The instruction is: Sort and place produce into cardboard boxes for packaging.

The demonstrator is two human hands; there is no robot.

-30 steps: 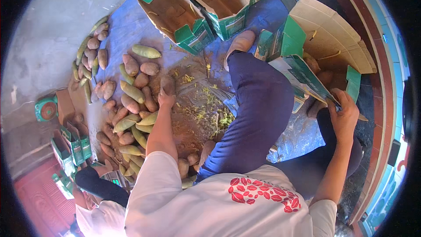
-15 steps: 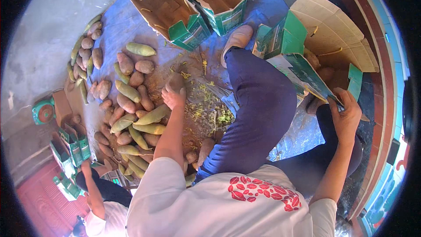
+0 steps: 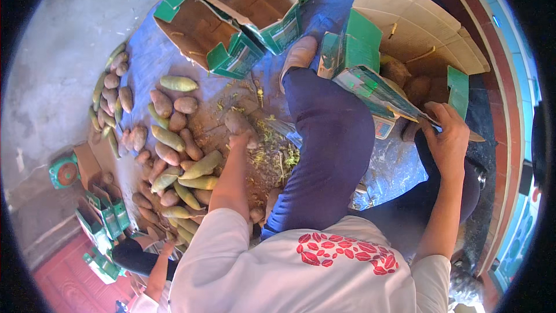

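My left hand (image 3: 245, 138) is closed round the near end of a brown tuber (image 3: 236, 122), just right of a heap of brown tubers (image 3: 162, 103) and long green-skinned ones (image 3: 168, 137). Over on the right, my right hand (image 3: 446, 136) pinches the top edge of a flap on an open green carton (image 3: 370, 90). Several brown tubers (image 3: 397, 73) lie inside that carton, partly hidden by its front flap. Its tall brown back flap (image 3: 414, 14) stands up, with a yellow cord on it.
Two open green cartons (image 3: 231, 52) stand at the far side of a blue sheet (image 3: 147, 52). My bent leg (image 3: 330, 139) lies between heap and carton. More tubers (image 3: 110, 80) line the far left. At lower left, another person's arm (image 3: 159, 272) reaches toward the heap, near small cartons (image 3: 107, 214).
My left hand has moved right with the brown tuber, away from the heap. My right hand stays on the carton flap. The view has shifted, and the other person's arm has moved toward the heap.
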